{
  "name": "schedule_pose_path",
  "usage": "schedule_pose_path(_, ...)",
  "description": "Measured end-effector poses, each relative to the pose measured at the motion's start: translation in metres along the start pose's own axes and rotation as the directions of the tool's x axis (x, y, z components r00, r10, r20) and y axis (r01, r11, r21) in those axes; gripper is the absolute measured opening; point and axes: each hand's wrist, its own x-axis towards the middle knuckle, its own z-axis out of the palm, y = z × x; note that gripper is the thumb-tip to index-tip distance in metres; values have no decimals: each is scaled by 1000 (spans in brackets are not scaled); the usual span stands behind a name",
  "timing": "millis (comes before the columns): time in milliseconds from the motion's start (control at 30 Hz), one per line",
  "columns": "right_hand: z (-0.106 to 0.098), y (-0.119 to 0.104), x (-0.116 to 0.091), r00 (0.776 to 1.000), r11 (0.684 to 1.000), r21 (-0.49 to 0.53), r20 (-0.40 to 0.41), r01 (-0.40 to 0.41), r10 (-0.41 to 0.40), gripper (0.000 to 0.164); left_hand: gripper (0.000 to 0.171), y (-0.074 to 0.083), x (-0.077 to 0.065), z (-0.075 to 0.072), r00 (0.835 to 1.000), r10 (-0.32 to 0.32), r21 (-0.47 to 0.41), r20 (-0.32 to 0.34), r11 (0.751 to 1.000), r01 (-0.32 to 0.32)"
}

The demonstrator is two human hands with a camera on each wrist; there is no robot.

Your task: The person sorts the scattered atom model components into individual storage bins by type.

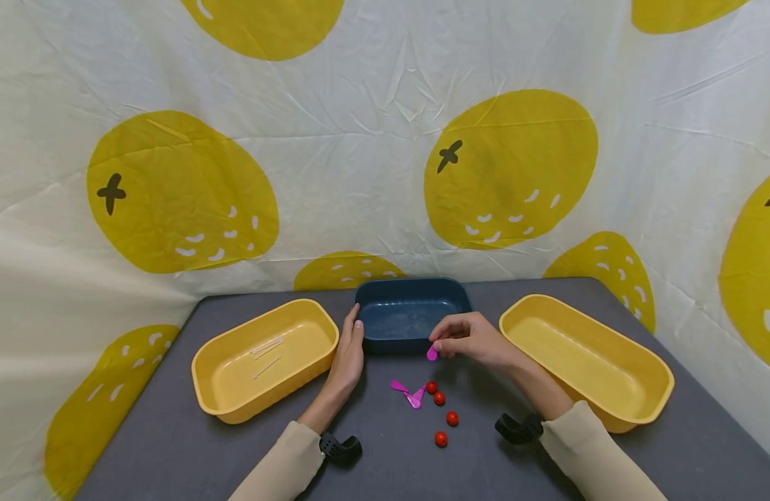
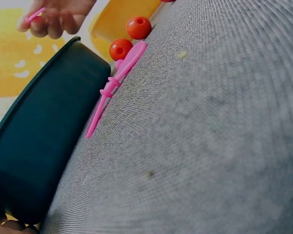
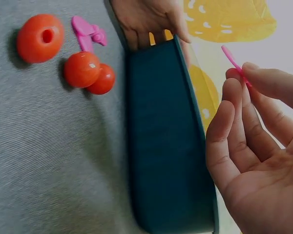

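Note:
My right hand (image 1: pixel 469 337) pinches a small pink plastic piece (image 1: pixel 431 353) between thumb and fingertips, at the near right side of a dark blue bin (image 1: pixel 394 346). In the right wrist view the held piece (image 3: pixel 229 56) looks thin and seen edge-on, its other end hidden by the fingers. Straight fingers of my left hand (image 1: pixel 349 351) rest along the bin's left end. More pink plastic pieces (image 1: pixel 415 400), with flat rounded ends, lie on the table in front of the bin. Several red beads with holes (image 1: pixel 452 418) are scattered beside them.
A yellow bin (image 1: pixel 234 410) on the left holds several thin pale sticks (image 1: pixel 267 349). Another yellow bin (image 1: pixel 610 376) stands on the right, under and beside my right forearm. Behind the grey table (image 1: pixel 385 473) hangs a white curtain printed with yellow fruit.

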Motion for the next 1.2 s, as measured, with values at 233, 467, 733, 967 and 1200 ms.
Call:
schedule_pose_path(233, -1, -12, 8, 999, 1000, -4, -42, -3, 3, 14, 56, 0, -1, -1, 1000, 12, -12, 1, 1000, -12)
schedule_pose_path(467, -1, -20, 18, 993, 998, -10, -95, -69, 68, 13, 52, 1, -1, -2, 1000, -5, -29, -4, 1000, 4)
schedule_pose_path(733, -5, -30, 34, 993, 998, 10, -101, -61, 62, 17, 52, 0, 1, -2, 1000, -7, -27, -7, 1000, 7)
schedule_pose_path(967, -9, -39, 57, 996, 999, 45, -82, -31, 34, 19, 51, 0, 1, -1, 1000, -9, -25, -15, 1000, 9)
schedule_pose_path(1200, -12, -38, 81, 990, 992, 93, -102, -90, 99, 17, 51, -1, 3, 1, 1000, -13, -24, -15, 1000, 12)
